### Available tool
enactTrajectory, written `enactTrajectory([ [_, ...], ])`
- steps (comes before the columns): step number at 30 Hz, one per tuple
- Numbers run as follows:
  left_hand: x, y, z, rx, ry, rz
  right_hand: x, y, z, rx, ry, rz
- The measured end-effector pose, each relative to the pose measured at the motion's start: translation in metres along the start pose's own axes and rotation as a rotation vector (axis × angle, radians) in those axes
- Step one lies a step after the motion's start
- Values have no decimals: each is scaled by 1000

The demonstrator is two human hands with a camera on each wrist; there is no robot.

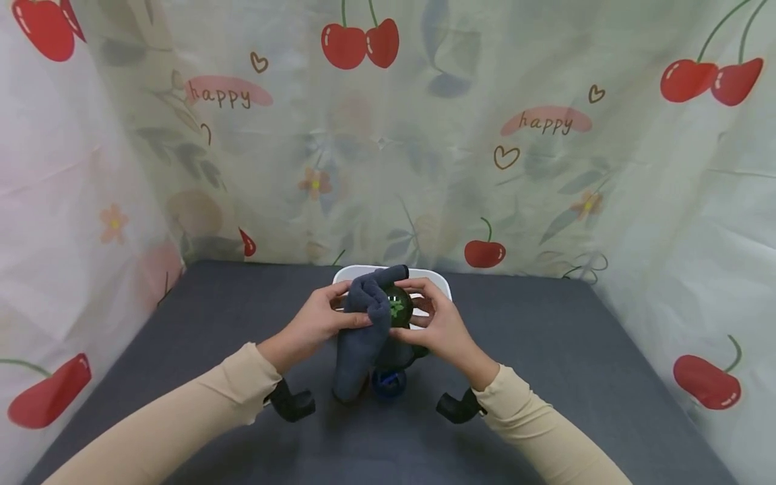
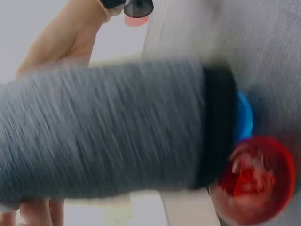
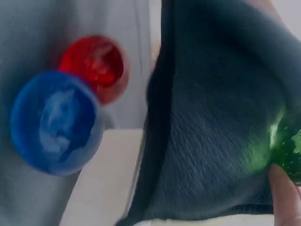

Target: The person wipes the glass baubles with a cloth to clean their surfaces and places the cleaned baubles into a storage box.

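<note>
My left hand point(image 1: 321, 316) grips a dark grey cloth point(image 1: 358, 360), thumb in front, and the cloth hangs down in folds. In my right hand point(image 1: 445, 327) is a round, see-through green ball point(image 1: 399, 307), held between the thumb and fingers. The cloth lies against the ball's left side. In the right wrist view the cloth point(image 3: 216, 117) spreads wide beside the green ball point(image 3: 292, 148), with a fingertip on the ball. The left wrist view is mostly filled by the blurred cloth point(image 2: 108, 129).
A white container point(image 1: 445, 281) stands behind the hands, partly hidden by them. Below the cloth sits a see-through blue ball point(image 1: 389, 384); a similar red ball point(image 3: 96, 68) is beside it in the right wrist view. Dark grey fabric point(image 1: 242, 303) covers the table, with printed curtains point(image 1: 382, 168) around it.
</note>
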State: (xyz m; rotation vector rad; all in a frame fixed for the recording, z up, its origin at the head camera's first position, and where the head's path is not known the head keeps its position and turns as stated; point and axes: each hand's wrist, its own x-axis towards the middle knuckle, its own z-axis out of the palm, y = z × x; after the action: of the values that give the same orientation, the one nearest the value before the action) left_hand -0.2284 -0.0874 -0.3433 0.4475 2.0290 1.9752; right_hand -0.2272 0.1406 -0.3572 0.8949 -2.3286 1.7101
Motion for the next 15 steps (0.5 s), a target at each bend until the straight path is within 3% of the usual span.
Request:
enactTrajectory([
  [2,-1,0,1,-27,-10,-14,1,-2,2,-3,12,9],
  [6,-2,-2,1,-10,16,31,2,-5,0,-259,37,-80],
  [8,-2,-4,1,8,30,54,1,-4,-2,-309,28,-106],
  [11,-2,-5,-1,17,36,57,-2,-2,-3,-191,-7,-65],
  [13,-2,-3,0,-7,18,27,-3,0,-3,-71,-18,-44],
  [15,-2,-1,0,-29,-6,-11,-3,1,-2,-22,-22,-45],
])
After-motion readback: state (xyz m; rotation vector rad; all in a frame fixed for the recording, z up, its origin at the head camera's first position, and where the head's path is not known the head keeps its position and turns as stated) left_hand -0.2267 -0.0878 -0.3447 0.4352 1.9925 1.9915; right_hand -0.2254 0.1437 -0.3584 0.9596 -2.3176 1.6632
